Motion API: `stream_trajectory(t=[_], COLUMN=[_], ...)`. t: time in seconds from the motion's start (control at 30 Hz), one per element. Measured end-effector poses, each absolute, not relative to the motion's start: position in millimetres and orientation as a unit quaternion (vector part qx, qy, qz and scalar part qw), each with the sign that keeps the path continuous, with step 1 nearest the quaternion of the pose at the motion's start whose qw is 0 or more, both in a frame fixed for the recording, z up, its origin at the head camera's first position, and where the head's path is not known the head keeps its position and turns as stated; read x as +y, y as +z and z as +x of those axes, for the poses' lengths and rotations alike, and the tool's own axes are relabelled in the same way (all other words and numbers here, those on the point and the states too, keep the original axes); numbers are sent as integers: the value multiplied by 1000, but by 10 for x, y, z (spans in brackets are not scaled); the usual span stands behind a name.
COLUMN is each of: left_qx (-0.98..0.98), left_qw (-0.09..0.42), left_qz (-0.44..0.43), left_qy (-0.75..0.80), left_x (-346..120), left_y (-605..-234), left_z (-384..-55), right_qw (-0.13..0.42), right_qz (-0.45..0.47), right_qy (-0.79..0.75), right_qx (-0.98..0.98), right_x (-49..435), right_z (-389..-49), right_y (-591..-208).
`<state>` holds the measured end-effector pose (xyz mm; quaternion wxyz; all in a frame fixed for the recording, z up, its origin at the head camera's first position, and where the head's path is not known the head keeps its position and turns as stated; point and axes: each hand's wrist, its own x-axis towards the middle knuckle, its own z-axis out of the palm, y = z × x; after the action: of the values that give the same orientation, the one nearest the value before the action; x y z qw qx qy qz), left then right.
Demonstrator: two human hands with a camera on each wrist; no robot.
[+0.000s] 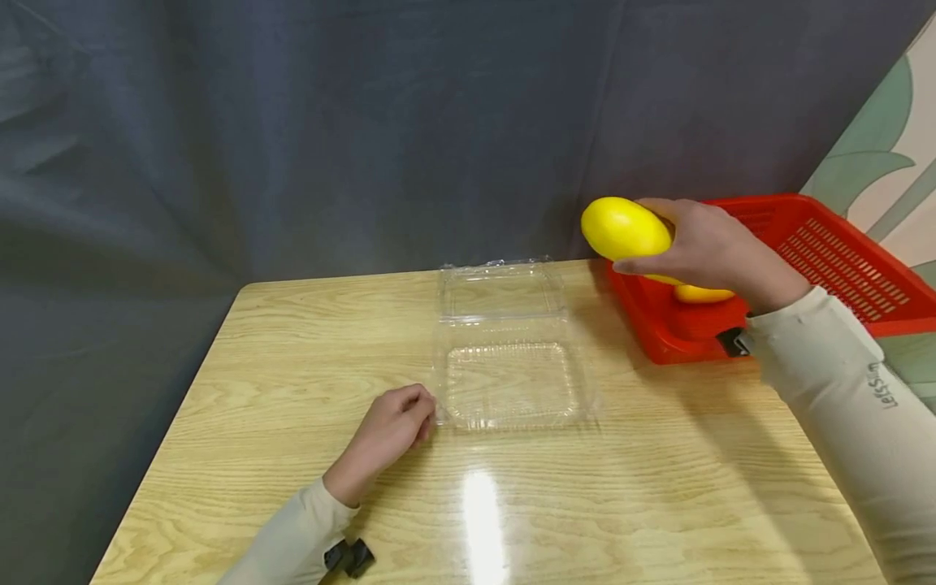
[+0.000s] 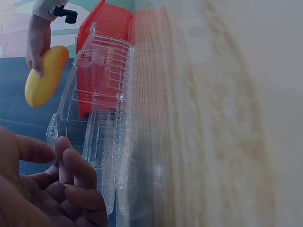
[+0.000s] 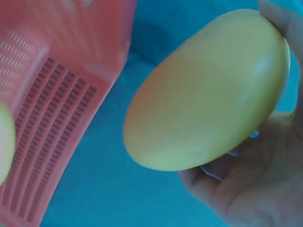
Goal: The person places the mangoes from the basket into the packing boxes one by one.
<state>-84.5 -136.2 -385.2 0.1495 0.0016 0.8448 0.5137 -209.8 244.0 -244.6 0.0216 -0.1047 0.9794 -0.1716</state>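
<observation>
My right hand [image 1: 709,244] grips a yellow mango [image 1: 621,227], holding it up over the left side of the red basket. Seen from the right wrist, the mango [image 3: 208,94] lies between thumb and fingers, clear of the basket wall. A clear plastic clamshell container [image 1: 504,318] lies unfolded on the table, its lid half toward the curtain. At its front left corner, my left hand [image 1: 395,422] pinches the edge with thumb and forefinger. In the left wrist view, the other fingers [image 2: 85,198] are curled beside the clear container [image 2: 102,123].
The red basket [image 1: 658,345] with slotted walls stands at the table's right rear, another yellow fruit [image 1: 702,294] inside it. A dark curtain [image 1: 409,146] hangs behind the wooden table [image 1: 292,357]. A patterned surface [image 1: 870,138] shows at the far right.
</observation>
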Motion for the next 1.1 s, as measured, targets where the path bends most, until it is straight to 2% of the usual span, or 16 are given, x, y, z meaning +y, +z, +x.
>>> stream_trajectory(t=[0.6, 1.1], left_qx=[856, 857], left_qw=[143, 149], left_qz=[43, 50], left_qy=[495, 492], left_x=[-1357, -1374], left_y=[-3843, -3867], left_z=[-821, -768], right_qw=[2, 32], right_qz=[-129, -152], right_qy=[-220, -250], right_qx=[967, 956], right_x=[2013, 1738], right_z=[-1889, -1731], right_y=[-2524, -2678])
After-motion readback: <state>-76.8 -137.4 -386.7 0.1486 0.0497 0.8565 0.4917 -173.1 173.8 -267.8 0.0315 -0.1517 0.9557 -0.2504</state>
